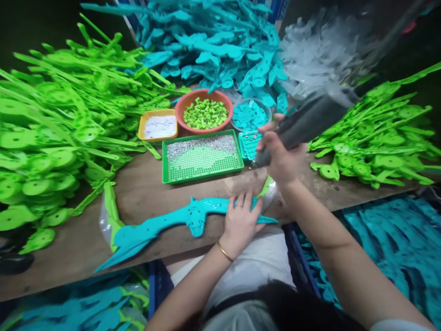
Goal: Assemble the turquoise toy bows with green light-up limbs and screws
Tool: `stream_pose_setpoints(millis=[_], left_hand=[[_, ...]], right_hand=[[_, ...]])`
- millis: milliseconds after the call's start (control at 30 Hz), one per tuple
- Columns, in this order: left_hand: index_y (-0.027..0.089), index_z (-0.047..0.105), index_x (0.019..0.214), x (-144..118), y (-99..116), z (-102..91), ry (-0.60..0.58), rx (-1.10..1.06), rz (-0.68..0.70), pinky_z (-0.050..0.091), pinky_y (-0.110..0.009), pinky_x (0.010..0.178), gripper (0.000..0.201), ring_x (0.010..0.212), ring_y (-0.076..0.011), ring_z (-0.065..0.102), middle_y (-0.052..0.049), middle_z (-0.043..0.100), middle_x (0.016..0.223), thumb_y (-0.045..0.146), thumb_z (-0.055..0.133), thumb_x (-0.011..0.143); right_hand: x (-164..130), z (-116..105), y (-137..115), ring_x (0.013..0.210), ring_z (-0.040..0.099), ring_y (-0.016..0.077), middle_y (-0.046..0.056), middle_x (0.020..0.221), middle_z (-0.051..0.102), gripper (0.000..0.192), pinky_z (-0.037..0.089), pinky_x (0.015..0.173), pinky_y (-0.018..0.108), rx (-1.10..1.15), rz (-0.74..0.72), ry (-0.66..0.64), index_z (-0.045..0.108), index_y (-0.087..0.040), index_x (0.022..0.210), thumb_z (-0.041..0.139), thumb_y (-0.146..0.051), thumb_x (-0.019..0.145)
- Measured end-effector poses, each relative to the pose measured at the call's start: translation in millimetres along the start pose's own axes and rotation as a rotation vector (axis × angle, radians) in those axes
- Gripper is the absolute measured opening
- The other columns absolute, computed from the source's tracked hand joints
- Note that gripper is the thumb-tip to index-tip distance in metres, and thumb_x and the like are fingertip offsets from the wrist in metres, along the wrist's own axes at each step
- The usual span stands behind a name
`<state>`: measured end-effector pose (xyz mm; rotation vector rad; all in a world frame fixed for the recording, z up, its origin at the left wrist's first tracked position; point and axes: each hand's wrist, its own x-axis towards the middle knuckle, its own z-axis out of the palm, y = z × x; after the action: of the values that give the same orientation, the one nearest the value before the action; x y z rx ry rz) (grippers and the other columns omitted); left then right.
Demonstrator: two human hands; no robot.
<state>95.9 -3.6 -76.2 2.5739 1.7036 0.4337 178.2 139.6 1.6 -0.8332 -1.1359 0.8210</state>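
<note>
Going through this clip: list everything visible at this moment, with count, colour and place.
toy sword part: one, teal, flat on the near table edge under the left hand
power screwdriver: one, grey, blurred, above the table at right
screw tray: one, green, table centre, silvery screws inside
round bowl: one, orange, behind the tray, small green pieces inside
square dish: one, yellow, left of the bowl, whitish pieces
clear bowl: one, right of the orange bowl, teal pieces
green parts pile: many, left; another heap at right
teal parts pile: many, far centre
clear parts pile: many, far right
table: one, brown wood
left hand: pressing on the sword part
right hand: gripping the screwdriver
</note>
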Motion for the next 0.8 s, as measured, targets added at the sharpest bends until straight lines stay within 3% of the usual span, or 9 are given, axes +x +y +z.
stream_pose_setpoints(millis=[133, 233, 367, 600, 700, 800], left_hand=[[0.024, 0.056, 0.128, 0.2, -0.5, 0.1, 0.018, -0.004, 0.004, 0.039, -0.047, 0.100, 0.063, 0.114, -0.0291, 0.054, -0.013, 0.056, 0.135, 0.059, 0.065, 0.076], [0.024, 0.056, 0.129, 1.0, -0.6, -0.5, 0.006, 0.009, 0.012, 0.039, -0.046, 0.099, 0.062, 0.115, -0.0291, 0.054, -0.013, 0.056, 0.134, 0.056, 0.066, 0.077], [0.024, 0.055, 0.131, 1.7, -0.3, -2.0, -0.032, 0.011, 0.010, 0.038, -0.046, 0.101, 0.063, 0.116, -0.0291, 0.053, -0.014, 0.055, 0.136, 0.055, 0.066, 0.077], [0.022, 0.053, 0.132, 2.4, -0.7, -4.0, -0.091, -0.004, 0.019, 0.038, -0.047, 0.102, 0.066, 0.114, -0.0291, 0.054, -0.013, 0.055, 0.136, 0.054, 0.067, 0.076], [0.022, 0.053, 0.131, 3.0, -1.2, -4.5, -0.085, -0.012, 0.020, 0.039, -0.047, 0.100, 0.066, 0.113, -0.0287, 0.055, -0.013, 0.056, 0.134, 0.054, 0.068, 0.076], [0.021, 0.054, 0.130, 1.7, -1.3, -4.8, -0.064, -0.033, 0.027, 0.040, -0.047, 0.100, 0.065, 0.112, -0.0274, 0.056, -0.013, 0.057, 0.133, 0.054, 0.069, 0.076]], right_hand=[[-23.0, -51.7, -13.5, 0.050, 0.058, 0.0085, -0.004, 0.079, 0.067, 0.034, 0.053, 0.051, 0.025, -0.082, 0.066, 0.053, 0.062, -0.025, 0.099, 0.076, -0.039, 0.071], [-35.6, -67.7, -9.0, 0.052, 0.058, 0.0087, -0.003, 0.078, 0.066, 0.026, 0.053, 0.051, 0.025, -0.050, 0.064, 0.051, 0.062, -0.024, 0.092, 0.075, -0.035, 0.073], [-39.2, -68.2, -1.3, 0.053, 0.058, 0.0092, -0.003, 0.080, 0.066, 0.021, 0.052, 0.052, 0.026, 0.002, 0.037, 0.010, 0.062, -0.024, 0.089, 0.074, -0.031, 0.073], [-46.2, -70.5, 13.2, 0.055, 0.060, 0.0140, -0.006, 0.062, 0.058, 0.033, 0.054, 0.058, 0.032, -0.156, 0.061, -0.039, 0.059, -0.025, 0.100, 0.075, -0.035, 0.072], [-43.7, -69.1, 7.4, 0.057, 0.060, 0.0145, -0.005, 0.063, 0.058, 0.031, 0.054, 0.057, 0.033, -0.180, 0.078, -0.055, 0.060, -0.025, 0.097, 0.075, -0.034, 0.072], [-29.9, -50.8, -4.0, 0.059, 0.061, 0.0142, -0.003, 0.073, 0.063, 0.028, 0.056, 0.058, 0.035, -0.197, 0.125, -0.104, 0.061, -0.025, 0.097, 0.074, -0.037, 0.074]])
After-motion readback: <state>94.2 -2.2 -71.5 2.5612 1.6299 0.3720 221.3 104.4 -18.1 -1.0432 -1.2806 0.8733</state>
